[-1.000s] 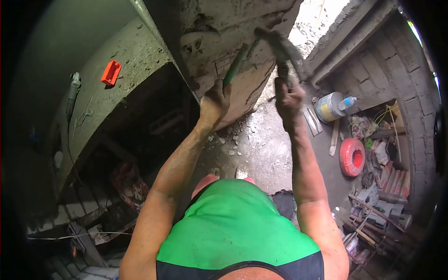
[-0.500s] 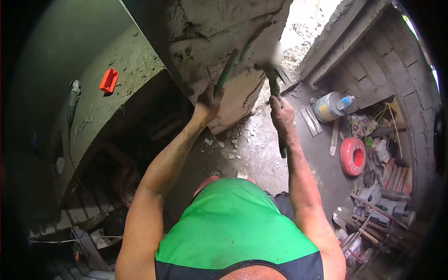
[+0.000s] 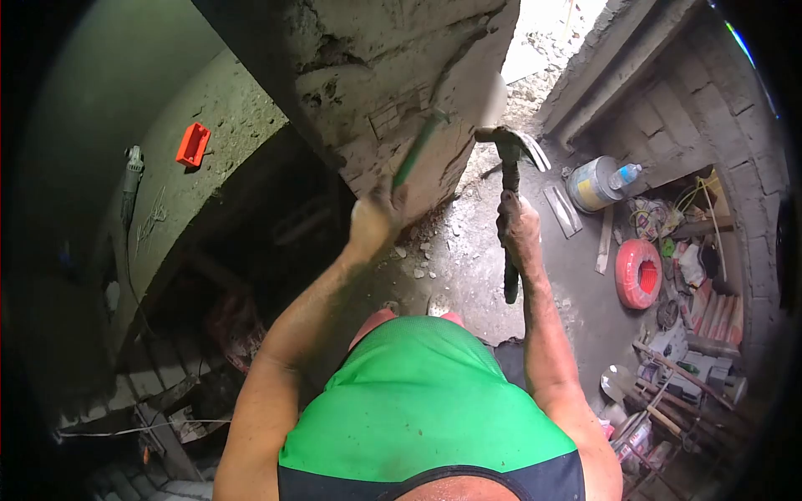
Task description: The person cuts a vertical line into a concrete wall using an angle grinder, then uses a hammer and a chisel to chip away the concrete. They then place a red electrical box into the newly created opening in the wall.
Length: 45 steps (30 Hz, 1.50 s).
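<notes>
Fingers of the left hand, blurred near the centre of the frame, wrap the lower end of a green rod. Its long axis slants up and right across the concrete block; whether its tip touches is unclear. Right of the rod's upper end, and apart from it, a claw hammer stands nearly upright in the frame, blunt face leftward, claw rightward, handle grasped by the right hand.

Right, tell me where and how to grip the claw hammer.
Probably by the lower handle, from the near side: it is slim and points back toward the green shirt, while the head and curved claw sit at the far end. The right hand wraps higher up, leaving this part bare.
</notes>
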Each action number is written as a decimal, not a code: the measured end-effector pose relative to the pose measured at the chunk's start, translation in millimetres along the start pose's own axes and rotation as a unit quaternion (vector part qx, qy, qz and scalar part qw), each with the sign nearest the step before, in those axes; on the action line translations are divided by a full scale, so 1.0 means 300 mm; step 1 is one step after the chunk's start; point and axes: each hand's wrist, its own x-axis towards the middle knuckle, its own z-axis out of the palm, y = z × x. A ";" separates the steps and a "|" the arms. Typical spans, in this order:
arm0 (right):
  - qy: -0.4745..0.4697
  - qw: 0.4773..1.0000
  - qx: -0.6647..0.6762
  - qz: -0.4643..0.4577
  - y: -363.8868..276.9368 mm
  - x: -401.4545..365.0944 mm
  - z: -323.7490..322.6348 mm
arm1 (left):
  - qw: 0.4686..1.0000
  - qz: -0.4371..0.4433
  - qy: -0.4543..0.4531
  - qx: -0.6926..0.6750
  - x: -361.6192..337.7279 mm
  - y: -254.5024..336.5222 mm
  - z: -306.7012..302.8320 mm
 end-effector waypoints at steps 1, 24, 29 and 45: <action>0.000 1.000 -0.001 0.001 -0.012 0.000 0.001 | 1.000 -0.001 -0.001 0.000 0.021 -0.009 -0.021; -0.004 0.974 -0.142 -0.179 -0.410 0.128 0.192 | 0.999 0.028 0.029 0.001 0.038 -0.133 0.029; 0.024 0.964 -0.034 -0.261 -0.397 0.127 0.107 | 0.993 0.075 -0.031 0.081 -0.010 -0.094 -0.033; 0.036 0.986 -0.027 -0.163 -0.287 0.062 0.152 | 0.992 0.053 0.032 0.113 0.119 -0.055 -0.018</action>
